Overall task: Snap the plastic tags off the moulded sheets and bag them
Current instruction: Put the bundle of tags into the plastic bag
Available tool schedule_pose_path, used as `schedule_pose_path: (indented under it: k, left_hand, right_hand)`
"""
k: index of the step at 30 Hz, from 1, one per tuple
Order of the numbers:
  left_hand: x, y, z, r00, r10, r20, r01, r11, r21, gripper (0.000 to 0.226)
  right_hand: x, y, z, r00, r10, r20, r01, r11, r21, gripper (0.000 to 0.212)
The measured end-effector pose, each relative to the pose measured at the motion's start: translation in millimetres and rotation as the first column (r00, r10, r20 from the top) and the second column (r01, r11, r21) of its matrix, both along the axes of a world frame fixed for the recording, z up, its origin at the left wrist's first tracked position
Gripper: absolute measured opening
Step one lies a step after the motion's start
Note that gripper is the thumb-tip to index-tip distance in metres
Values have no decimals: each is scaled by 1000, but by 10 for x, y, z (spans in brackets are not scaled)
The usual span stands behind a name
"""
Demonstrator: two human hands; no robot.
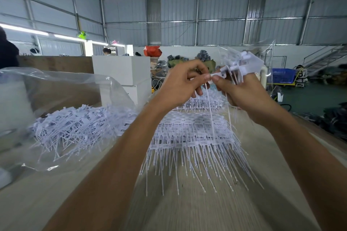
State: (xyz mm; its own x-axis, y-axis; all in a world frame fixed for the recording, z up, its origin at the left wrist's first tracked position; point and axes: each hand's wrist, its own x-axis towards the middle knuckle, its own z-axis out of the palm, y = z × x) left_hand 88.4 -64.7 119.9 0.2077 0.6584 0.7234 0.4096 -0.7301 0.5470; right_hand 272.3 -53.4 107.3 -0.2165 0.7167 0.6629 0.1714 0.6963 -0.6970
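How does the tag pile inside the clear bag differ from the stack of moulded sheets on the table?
The pile in the clear bag is loose tags lying jumbled at all angles; the moulded sheets lie flat in ordered rows, tails pointing toward the camera. The pile sits left, the sheets centre. Both are white plastic.

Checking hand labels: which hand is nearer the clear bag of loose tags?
Left. The left hand is raised just right of the bag; the right hand is farther right, holding a tag bunch.
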Motion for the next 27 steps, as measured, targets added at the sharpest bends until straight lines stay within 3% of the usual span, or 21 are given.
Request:
schedule_pose_path:
  k: [6,8,10,13,16,18,20,23,27]
  left_hand:
    - [14,-13,-1,997,14,76,-10,999,-53,11]
    - [9,-22,26,980,-4,200,23,995,-94,6]
    - [-3,-25,66,941,-23,336,80,984,-156,10]
    - [-50,-17,111,899,-28,438,149,958,-244,19]
    - [-63,0,131,851,-71,521,294,885,-360,27]
    - [-55,-1,128,829,-75,554,371,815,-445,35]
    - [-66,-3,126,834,-79,546,379,802,-461,34]
    - [-90,-24,140,874,-48,483,275,869,-411,26]
    - [-16,-70,156,973,104,205,-39,954,-297,15]
  right_hand:
    - [-31,-54,6,998,4,-65,-8,998,-63,16]
    - [-49,-94,20,992,-102,74,95,991,90,16]
    - [-66,-106,30,931,-282,233,208,931,300,23]
    - [-109,-107,51,893,-385,234,235,840,489,19]
    - [-95,-58,50,840,-511,184,225,636,738,11]
    - [-81,-49,47,859,-480,176,194,624,757,24]
    - [-84,-56,32,855,-487,181,178,602,779,32]
    - [-104,-52,-13,848,-483,216,180,648,740,25]
    - [-174,-65,-40,786,-596,166,395,690,606,22]
